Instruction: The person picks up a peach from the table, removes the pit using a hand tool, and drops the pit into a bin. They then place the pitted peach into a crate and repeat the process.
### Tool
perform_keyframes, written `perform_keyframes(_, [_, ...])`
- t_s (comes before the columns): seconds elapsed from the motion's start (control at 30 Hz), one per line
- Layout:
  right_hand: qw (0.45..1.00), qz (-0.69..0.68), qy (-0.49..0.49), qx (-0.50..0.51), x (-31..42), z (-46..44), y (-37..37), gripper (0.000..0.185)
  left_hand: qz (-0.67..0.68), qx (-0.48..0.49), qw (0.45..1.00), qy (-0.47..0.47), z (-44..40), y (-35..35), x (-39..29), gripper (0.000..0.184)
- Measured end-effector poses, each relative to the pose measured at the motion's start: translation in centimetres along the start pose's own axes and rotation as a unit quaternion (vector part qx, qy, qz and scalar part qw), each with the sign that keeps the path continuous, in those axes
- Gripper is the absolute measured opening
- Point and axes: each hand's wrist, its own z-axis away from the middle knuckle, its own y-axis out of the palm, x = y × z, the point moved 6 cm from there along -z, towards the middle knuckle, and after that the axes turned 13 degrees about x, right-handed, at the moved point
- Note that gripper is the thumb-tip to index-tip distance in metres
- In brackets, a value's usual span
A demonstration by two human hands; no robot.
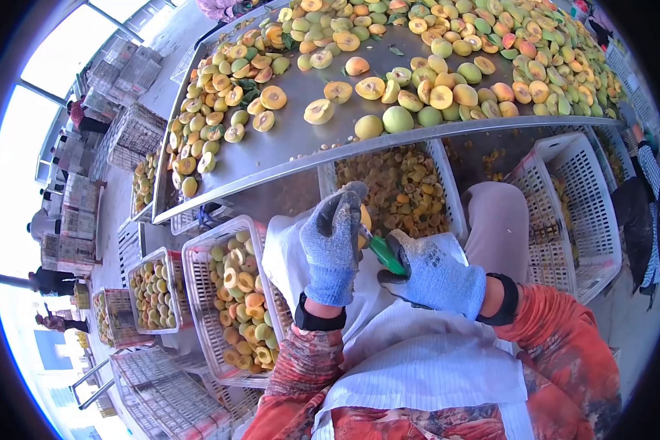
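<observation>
Both hands wear blue knitted gloves with dark grey coated fingers. My left hand [331,246] is closed around a yellow peach piece [364,220], mostly hidden behind the fingers. My right hand [438,277] grips a small tool by its green handle [386,254]. The tool's short metal end points at the fruit; its exact shape is hidden. Both hands are above my lap, over a white apron [418,367]. Just beyond them, under the table edge, a crate [447,183] holds brownish-yellow fruit scraps.
A metal table [301,147] ahead carries many halved peaches [319,111] and whole ones [398,119]. To my left stands a white crate [191,271] of peach halves, with another crate [170,257] beyond. Nested white crates [583,213] stand right. Other people are in the background.
</observation>
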Motion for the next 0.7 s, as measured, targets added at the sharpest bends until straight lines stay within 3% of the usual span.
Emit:
perform_keyframes(0.07, [0.998,-0.059,-0.012,0.017,0.1,-0.5,-0.9,0.040,0.018,0.010,0.999,-0.030,-0.5,0.2,0.1,0.020])
perform_keyframes(0.13, [0.936,-0.287,0.093,0.183,-0.2,-0.8,-0.2,0.036,0.023,0.059,0.997,-0.032,-1.6,0.2,0.9,0.021])
perform_keyframes(0.17, [0.935,-0.290,0.095,0.181,-0.8,-0.7,0.5,0.036,-0.004,0.084,0.996,0.005,-2.2,0.1,0.9,0.024])
perform_keyframes(0.2, [0.985,-0.126,0.076,0.093,-1.5,-1.0,0.5,0.038,-0.005,0.087,0.996,0.004,-2.6,0.4,1.1,0.024])
perform_keyframes(0.23, [0.998,0.043,0.053,-0.001,-1.5,-1.1,0.0,0.041,0.138,0.090,0.985,-0.055,-2.9,0.9,2.1,0.026])
perform_keyframes(0.27, [0.998,0.040,0.053,-0.003,-1.6,-1.1,0.3,0.041,0.277,0.090,0.950,-0.113,-2.9,1.5,3.0,0.027])
perform_keyframes(0.33, [0.982,0.182,0.053,0.013,-1.5,-1.4,0.4,0.045,0.282,0.061,0.952,-0.104,-2.4,1.7,3.2,0.029])
perform_keyframes(0.37, [0.987,0.151,0.044,0.020,-1.7,-1.2,0.4,0.046,0.103,0.054,0.993,-0.012,-1.9,1.5,1.6,0.029])
perform_keyframes(0.4, [0.988,0.148,0.046,0.023,-2.0,-1.0,0.3,0.046,-0.079,0.044,0.993,0.080,-1.3,1.6,0.2,0.029])
perform_keyframes(0.43, [0.995,0.094,0.017,0.022,-2.1,-0.8,0.1,0.044,0.063,0.061,0.995,0.041,-1.7,1.3,1.8,0.029])
perform_keyframes(0.5, [0.999,0.039,-0.010,0.020,-1.9,-0.9,-1.4,0.041,0.005,0.107,0.993,0.057,-1.9,1.3,0.6,0.029])
perform_keyframes(0.53, [0.977,-0.151,0.049,0.144,-2.5,-1.0,-1.1,0.039,-0.052,0.153,0.984,0.073,-1.7,1.9,-0.2,0.028])
perform_keyframes(0.57, [0.902,-0.331,0.105,0.258,-2.4,-0.6,-0.2,0.038,0.082,0.138,0.987,0.002,-2.0,2.0,0.3,0.027])
perform_keyframes(0.7, [0.846,-0.452,0.115,0.259,-2.2,-0.4,-0.6,0.037,-0.002,0.204,0.979,-0.009,-4.2,2.3,0.4,0.032])
